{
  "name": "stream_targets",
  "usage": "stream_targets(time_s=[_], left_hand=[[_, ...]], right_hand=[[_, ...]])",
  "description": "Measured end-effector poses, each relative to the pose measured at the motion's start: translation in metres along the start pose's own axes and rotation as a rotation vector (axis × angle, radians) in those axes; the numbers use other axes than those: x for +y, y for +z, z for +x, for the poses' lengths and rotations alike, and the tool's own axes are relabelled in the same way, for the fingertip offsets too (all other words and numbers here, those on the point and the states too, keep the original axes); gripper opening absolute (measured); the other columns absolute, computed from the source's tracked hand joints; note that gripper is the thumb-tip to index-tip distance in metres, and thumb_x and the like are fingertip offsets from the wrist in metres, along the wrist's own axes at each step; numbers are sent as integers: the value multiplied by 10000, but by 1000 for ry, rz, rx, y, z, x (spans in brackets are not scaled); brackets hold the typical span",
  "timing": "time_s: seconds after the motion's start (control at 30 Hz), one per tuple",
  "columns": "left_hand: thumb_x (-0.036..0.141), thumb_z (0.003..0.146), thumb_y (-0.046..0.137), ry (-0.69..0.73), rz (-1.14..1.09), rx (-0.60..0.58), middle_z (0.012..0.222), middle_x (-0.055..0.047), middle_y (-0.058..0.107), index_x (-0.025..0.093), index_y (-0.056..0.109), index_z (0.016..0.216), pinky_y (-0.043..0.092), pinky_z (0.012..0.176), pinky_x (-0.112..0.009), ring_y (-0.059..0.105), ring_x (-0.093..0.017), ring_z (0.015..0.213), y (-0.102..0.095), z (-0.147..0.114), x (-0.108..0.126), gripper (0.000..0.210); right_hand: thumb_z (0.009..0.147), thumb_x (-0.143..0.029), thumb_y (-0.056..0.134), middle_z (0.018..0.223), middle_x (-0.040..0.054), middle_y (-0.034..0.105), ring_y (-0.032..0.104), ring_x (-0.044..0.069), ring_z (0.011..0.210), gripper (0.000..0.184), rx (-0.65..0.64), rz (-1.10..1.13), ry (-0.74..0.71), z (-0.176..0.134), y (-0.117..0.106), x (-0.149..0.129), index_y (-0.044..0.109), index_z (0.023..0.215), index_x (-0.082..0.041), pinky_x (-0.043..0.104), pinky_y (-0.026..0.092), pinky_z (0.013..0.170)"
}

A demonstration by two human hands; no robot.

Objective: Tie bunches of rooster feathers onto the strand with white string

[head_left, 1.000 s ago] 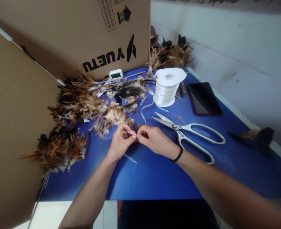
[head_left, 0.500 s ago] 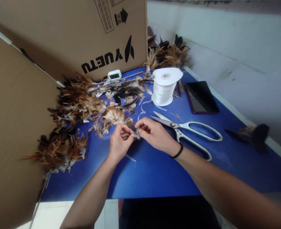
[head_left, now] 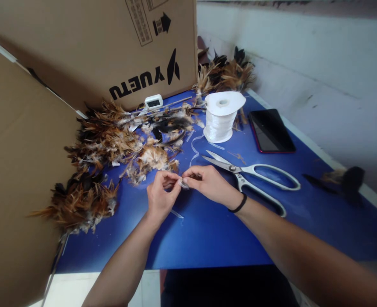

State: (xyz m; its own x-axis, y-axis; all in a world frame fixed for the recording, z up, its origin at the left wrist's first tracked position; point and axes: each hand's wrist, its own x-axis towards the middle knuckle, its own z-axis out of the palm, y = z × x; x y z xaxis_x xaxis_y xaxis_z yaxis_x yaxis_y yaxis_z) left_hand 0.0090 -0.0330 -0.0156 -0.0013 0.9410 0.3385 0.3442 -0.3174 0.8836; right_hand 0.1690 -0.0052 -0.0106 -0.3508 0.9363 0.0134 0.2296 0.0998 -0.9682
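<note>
My left hand (head_left: 163,192) and my right hand (head_left: 206,182) meet over the blue table, both closed in a fingertip pinch. Between them shows a small, pale grey-white feather (head_left: 184,184), mostly covered by the fingers. White ribbon seems to be pinched along with it, though the fingers hide most of it. A loose length of ribbon (head_left: 194,149) curls from the white spool (head_left: 220,125) down toward my right hand. Scissors (head_left: 236,169) lie partly open just right of my right hand. A short ribbon strip (head_left: 177,214) rests below my left hand.
Brown and black feathers (head_left: 111,143) are heaped on the left, with another bunch (head_left: 228,74) behind the spool. A phone (head_left: 271,130) lies at right, near dark feathers (head_left: 351,179). A small white digital display (head_left: 153,101) stands before the cardboard box (head_left: 89,47).
My fingertips have drawn closer together around the feather, and my right hand has moved slightly down. More of the ribbon curl from the spool now shows.
</note>
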Motion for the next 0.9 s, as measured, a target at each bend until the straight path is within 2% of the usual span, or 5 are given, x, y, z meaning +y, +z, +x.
stream_targets(time_s=[0.13, 0.23, 0.4, 0.53, 0.9], left_hand=[[178, 735, 686, 38, 25, 40, 832, -35, 692, 180, 508, 883, 570, 693, -272, 689, -143, 729, 1, -1, 0, 231], [188, 734, 692, 38, 1, 49, 811, -31, 693, 177, 508, 886, 572, 682, -270, 691, -143, 713, 1, -1, 0, 239], [203, 734, 698, 14, -42, 55, 792, -21, 693, 180, 489, 885, 571, 658, -253, 690, -135, 699, 2, 1, 2, 259], [215, 737, 696, -30, -67, 51, 778, -15, 686, 182, 476, 873, 566, 634, -241, 688, -131, 686, 3, 2, 3, 260], [202, 726, 694, -84, -151, 65, 750, 8, 650, 184, 458, 840, 547, 618, -231, 667, -114, 652, 4, 5, 3, 264]], right_hand=[[727, -252, 595, 566, -17, 566, 462, 82, 510, 133, -19, 163, 92, -1, 1, -2, 655, 717, -134, 212, 355, 491], [730, -262, 597, 547, -23, 546, 449, 74, 478, 150, -27, 239, 112, -2, 2, -4, 666, 751, -131, 202, 344, 457], [758, -317, 577, 576, -23, 567, 462, 75, 451, 180, -11, 137, 81, -3, 2, -4, 657, 745, -156, 203, 350, 433], [774, -313, 563, 593, -14, 593, 473, 80, 515, 191, 40, 14, -16, -4, 3, -5, 636, 689, -158, 213, 355, 496], [772, -341, 562, 566, -22, 555, 449, 78, 508, 209, 42, 53, 10, -3, 5, -2, 592, 677, -157, 206, 335, 478]])
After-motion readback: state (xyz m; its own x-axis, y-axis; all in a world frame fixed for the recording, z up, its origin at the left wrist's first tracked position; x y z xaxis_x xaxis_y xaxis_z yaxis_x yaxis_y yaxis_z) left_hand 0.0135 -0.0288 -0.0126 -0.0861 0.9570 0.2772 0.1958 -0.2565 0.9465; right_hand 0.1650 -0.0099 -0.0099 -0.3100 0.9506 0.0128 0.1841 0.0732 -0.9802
